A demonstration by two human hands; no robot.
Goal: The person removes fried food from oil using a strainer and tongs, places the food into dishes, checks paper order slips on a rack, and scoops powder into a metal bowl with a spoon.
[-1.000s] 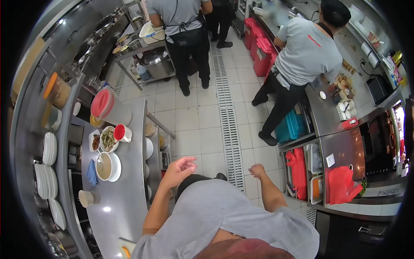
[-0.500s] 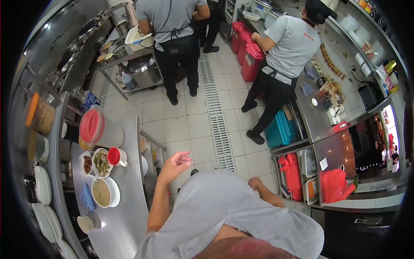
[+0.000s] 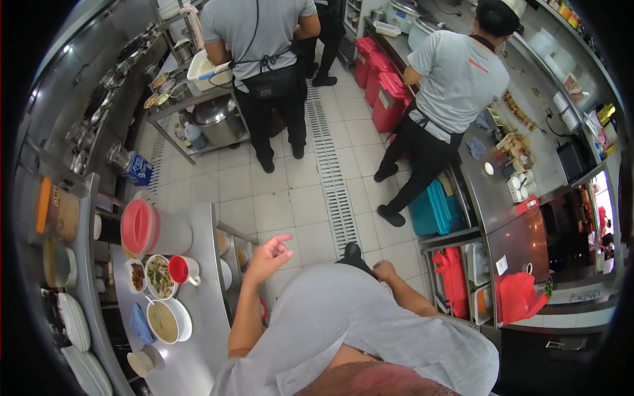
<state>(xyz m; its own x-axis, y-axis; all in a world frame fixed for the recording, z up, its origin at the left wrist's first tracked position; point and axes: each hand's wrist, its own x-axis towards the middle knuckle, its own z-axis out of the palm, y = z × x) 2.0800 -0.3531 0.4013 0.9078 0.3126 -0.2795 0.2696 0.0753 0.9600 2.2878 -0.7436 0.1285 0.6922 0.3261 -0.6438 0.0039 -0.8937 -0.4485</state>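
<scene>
My left hand (image 3: 269,259) is raised in front of my left side, beside the edge of the steel table (image 3: 205,356); its fingers are partly curled and apart, holding nothing. My right hand (image 3: 384,270) hangs low at my right side with its fingers curled in; whether anything is in it cannot be made out. On the table, nearest to my left hand, stand a red and white mug (image 3: 179,269), a bowl of greens (image 3: 158,274), a small dish of dark food (image 3: 136,277) and a bowl of pale soup (image 3: 162,320) with a spoon.
Two people in grey shirts, one ahead (image 3: 254,39) and one at the right counter (image 3: 456,79), stand with backs mostly turned. Beyond is a third person's dark legs. A floor drain (image 3: 330,171) runs ahead. Red bins (image 3: 389,99) and a teal tub (image 3: 436,210) line the right side.
The table and its bowls sit lower and further left in view. My right hand has drawn closer to my body. The person at the right counter has changed posture.
</scene>
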